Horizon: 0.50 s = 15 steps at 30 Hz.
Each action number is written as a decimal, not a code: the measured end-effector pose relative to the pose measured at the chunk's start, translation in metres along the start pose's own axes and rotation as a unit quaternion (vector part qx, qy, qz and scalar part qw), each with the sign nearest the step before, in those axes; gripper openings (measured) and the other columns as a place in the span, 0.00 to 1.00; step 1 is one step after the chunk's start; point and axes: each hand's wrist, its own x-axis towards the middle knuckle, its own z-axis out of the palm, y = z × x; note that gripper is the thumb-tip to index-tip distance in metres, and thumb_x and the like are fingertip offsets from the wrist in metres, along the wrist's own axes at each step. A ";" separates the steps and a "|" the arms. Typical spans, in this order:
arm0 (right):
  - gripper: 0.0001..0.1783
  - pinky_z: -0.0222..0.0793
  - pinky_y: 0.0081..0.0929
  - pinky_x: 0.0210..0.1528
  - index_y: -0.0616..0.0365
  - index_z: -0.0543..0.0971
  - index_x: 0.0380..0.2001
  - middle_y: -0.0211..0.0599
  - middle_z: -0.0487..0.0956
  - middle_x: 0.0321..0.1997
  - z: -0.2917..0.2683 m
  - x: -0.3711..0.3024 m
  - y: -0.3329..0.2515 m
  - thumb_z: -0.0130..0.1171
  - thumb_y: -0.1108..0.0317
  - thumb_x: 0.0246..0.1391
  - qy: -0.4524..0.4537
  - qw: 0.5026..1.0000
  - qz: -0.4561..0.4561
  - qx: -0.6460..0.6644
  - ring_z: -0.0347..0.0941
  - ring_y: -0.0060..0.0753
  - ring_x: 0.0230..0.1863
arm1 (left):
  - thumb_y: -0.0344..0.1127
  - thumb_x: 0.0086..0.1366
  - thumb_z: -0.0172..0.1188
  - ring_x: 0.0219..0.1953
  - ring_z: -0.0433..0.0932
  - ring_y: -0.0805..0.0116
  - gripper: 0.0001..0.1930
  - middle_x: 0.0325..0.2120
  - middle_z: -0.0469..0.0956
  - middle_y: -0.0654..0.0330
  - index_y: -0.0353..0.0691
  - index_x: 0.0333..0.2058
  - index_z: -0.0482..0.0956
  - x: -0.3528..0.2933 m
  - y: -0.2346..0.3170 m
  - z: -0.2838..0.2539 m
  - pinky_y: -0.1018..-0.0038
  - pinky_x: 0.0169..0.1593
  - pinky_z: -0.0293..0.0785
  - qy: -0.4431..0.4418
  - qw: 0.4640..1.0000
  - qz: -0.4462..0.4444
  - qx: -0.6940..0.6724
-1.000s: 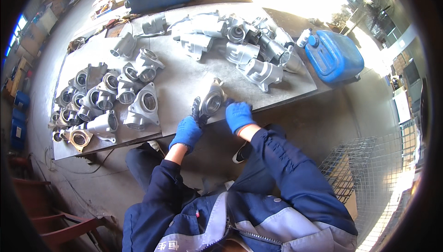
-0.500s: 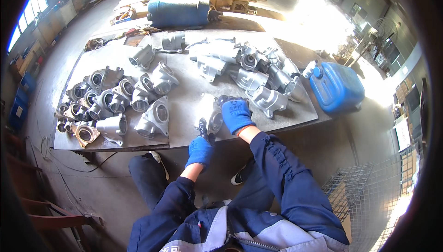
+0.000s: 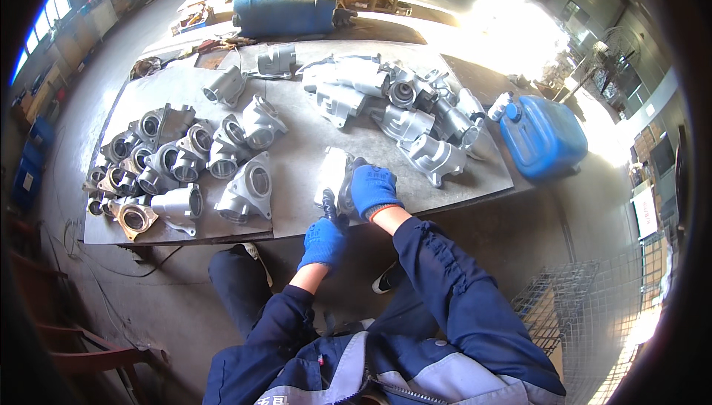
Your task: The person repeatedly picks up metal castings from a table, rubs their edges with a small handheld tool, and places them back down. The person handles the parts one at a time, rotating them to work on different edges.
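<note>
A low, flat grey metal sheet (image 3: 297, 145) serves as the work surface, lying close to the dusty concrete floor (image 3: 519, 234) of a workshop. The person sits at its near edge in dark blue work clothes, both hands in blue knitted gloves.

The right hand (image 3: 373, 190) lies over a pale silver cast-metal housing (image 3: 334, 175) that rests on the sheet just inside the near edge, fingers curled over its right side and grasping it. The left hand (image 3: 324, 240) is at the very edge of the sheet, just below the housing, clenched around a small dark tool (image 3: 327, 207) whose tip points up toward the casting; its exact shape is too small to tell.

On the left half of the sheet, a cluster of similar grey castings with round bores (image 3: 185, 164) stands in close rows. A second, looser heap of castings (image 3: 400, 104) covers the far right part. Beyond the right edge, a blue plastic jerrycan (image 3: 541, 134) stands on the floor. At the far edge lies a large blue cylinder (image 3: 285, 8) on its side. Strong sunlight washes out the floor at the upper right. A wire mesh cage (image 3: 586, 308) stands at the lower right, and a reddish-brown metal frame (image 3: 81, 360) sits at the lower left.
</note>
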 end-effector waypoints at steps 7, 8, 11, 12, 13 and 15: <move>0.12 0.75 0.43 0.37 0.57 0.77 0.40 0.47 0.83 0.34 0.003 -0.004 0.016 0.49 0.66 0.57 -0.022 0.994 -0.082 -0.067 0.82 0.47 0.36 | 0.45 0.67 0.48 0.35 0.79 0.39 0.43 0.34 0.79 0.38 0.42 0.69 0.30 0.002 0.004 -0.002 0.51 0.40 0.73 -0.010 1.000 -0.014 0.011; 0.10 0.74 0.41 0.33 0.55 0.78 0.37 0.45 0.83 0.31 0.003 -0.001 0.017 0.51 0.68 0.55 0.014 0.992 -0.091 -0.085 0.82 0.44 0.34 | 0.46 0.67 0.48 0.35 0.79 0.39 0.43 0.34 0.79 0.38 0.42 0.69 0.29 0.001 0.004 -0.001 0.51 0.40 0.73 -0.010 1.000 -0.012 0.012; 0.08 0.73 0.41 0.31 0.53 0.79 0.34 0.42 0.83 0.28 0.009 0.009 0.017 0.53 0.68 0.53 0.073 0.990 -0.071 -0.101 0.82 0.42 0.31 | 0.47 0.67 0.48 0.35 0.79 0.38 0.42 0.34 0.79 0.38 0.43 0.69 0.30 -0.001 0.006 -0.004 0.51 0.40 0.73 -0.005 1.000 -0.004 0.008; 0.06 0.72 0.40 0.29 0.53 0.79 0.32 0.41 0.82 0.26 0.009 0.007 0.012 0.54 0.68 0.52 0.091 0.987 -0.071 -0.112 0.81 0.41 0.29 | 0.47 0.67 0.48 0.35 0.79 0.38 0.42 0.34 0.79 0.38 0.43 0.69 0.31 -0.003 0.007 -0.007 0.50 0.40 0.73 -0.002 1.000 -0.002 0.005; 0.06 0.72 0.40 0.28 0.53 0.79 0.32 0.40 0.82 0.26 0.015 0.006 0.008 0.54 0.68 0.52 0.087 0.987 -0.070 -0.113 0.81 0.41 0.29 | 0.47 0.67 0.47 0.35 0.79 0.38 0.41 0.34 0.79 0.38 0.42 0.69 0.34 -0.004 0.005 -0.011 0.50 0.40 0.73 -0.003 1.000 0.004 0.024; 0.06 0.72 0.39 0.28 0.54 0.79 0.32 0.40 0.82 0.26 0.025 0.007 0.002 0.55 0.68 0.52 0.084 0.988 -0.066 -0.115 0.81 0.41 0.29 | 0.48 0.67 0.47 0.35 0.79 0.38 0.39 0.33 0.79 0.38 0.42 0.69 0.39 -0.003 -0.001 -0.024 0.50 0.40 0.73 -0.001 0.998 0.022 0.062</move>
